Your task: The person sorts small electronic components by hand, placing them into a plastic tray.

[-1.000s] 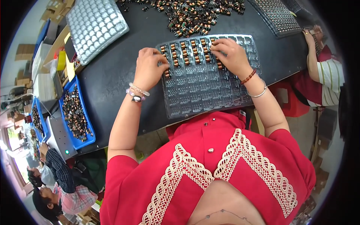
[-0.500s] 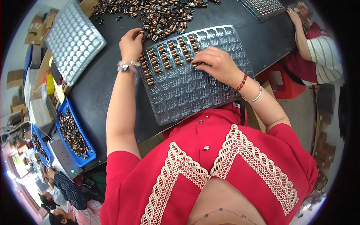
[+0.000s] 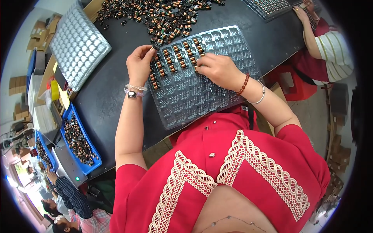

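A clear plastic tray [image 3: 194, 105] with rows of moulded pockets lies in front of me. Small copper-wound coils [image 3: 180, 55] fill part of its far left pockets. My right hand [image 3: 220, 70] is over the tray's middle, thumb and fingers pinched on a small coil at the lower end of a filled column; the fingers hide most of it. At the far left corner of the tray, my left hand [image 3: 140, 64] is closed in a pinch, its fingertips beside the loose coils. Whatever sits between those fingertips is too small and covered to make out.
A heap of loose coils [image 3: 171, 19] lies beyond the tray. Stacked pocketed trays [image 3: 79, 46] lean at the left, above blue bins of coils [image 3: 79, 141]. Another person's hand [image 3: 301, 14] works near a filled tray [image 3: 268, 7] at the far right.
My left hand has moved from the heap's edge nearer to me, to the tray's far left corner. My right hand has shifted slightly left and stays pinched over the tray.
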Motion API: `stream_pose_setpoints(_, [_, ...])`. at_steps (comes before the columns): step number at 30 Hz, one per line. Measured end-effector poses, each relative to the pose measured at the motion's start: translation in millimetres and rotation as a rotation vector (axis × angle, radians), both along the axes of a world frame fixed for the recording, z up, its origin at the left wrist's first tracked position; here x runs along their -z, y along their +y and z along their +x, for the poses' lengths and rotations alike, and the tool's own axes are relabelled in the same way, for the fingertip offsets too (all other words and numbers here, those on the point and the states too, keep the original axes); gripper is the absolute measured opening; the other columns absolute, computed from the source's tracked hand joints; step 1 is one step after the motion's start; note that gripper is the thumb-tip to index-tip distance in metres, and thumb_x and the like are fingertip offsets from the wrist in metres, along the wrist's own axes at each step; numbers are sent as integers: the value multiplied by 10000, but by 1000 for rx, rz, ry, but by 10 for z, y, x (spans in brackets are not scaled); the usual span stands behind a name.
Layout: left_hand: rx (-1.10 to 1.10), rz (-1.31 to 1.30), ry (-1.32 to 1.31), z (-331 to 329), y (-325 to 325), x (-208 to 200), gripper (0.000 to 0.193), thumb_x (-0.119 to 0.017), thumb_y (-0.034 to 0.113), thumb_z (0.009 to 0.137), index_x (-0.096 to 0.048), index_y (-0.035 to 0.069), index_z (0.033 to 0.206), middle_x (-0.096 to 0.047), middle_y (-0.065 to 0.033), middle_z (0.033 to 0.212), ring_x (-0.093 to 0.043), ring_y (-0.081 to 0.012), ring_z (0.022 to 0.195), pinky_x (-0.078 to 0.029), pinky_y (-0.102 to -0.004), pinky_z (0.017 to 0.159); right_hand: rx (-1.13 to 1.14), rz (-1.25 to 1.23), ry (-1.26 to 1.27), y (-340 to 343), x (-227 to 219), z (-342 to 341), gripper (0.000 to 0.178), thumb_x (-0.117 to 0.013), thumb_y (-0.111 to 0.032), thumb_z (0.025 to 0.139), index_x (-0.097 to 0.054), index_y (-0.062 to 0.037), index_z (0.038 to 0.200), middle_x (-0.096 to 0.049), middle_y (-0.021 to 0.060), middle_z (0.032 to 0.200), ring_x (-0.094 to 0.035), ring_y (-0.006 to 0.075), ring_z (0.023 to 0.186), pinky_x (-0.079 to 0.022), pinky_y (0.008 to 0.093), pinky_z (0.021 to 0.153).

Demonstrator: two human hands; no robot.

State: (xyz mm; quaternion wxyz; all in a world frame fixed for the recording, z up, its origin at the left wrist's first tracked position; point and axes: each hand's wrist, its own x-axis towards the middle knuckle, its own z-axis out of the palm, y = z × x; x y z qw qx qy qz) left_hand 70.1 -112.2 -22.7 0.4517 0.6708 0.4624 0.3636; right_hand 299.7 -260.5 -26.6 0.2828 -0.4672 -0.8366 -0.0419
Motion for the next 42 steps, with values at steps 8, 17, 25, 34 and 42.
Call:
stream_pose_setpoints(8, [15,-45,-56,46,-134,-62,144,-644,59,852,-649,-26,968,-682,-41,807,-636,-83,739,-510,-218,685,-27,-134,-183,40,-259,43,75,-618,-97,739,-643,-78,806,-617,3,900,-608,174,817,-519,298,645])
stream_pose_setpoints(17, [-8,-14,-62,-20,-222,-193,109,-664,74,828,-660,8,916,-668,-47,886,-628,-118,804,-505,-264,741,562,-242,-134,1226,-242,301,324,-626,-450,819,-643,-127,807,-645,49,693,-639,255,674,-502,383,608])
stream_pose_setpoints(25, [336,463,525,-295,-495,-370,146,-721,126,705,-692,74,839,-515,-116,1197,-335,-361,1244,-330,-450,1022,592,-352,-4,1297,-164,324,251,-664,-344,743,-698,-118,847,-666,164,803,-645,343,797,-501,446,695])
stream_pose_setpoints(34, [385,396,683,-193,-527,-245,94,-716,115,672,-708,68,752,-552,-114,1159,-342,-358,1238,-316,-446,1034,268,-190,58,590,-183,37,168,-633,-219,800,-655,-129,940,-674,64,792,-651,266,743,-512,383,639])
stream_pose_setpoints(42, [260,410,613,-243,-620,-172,90,-722,106,656,-704,70,736,-556,-94,1153,-366,-349,1219,-326,-450,1014,273,-198,142,477,-88,-27,147,-644,-236,788,-652,-131,890,-670,69,813,-646,268,794,-509,386,642])
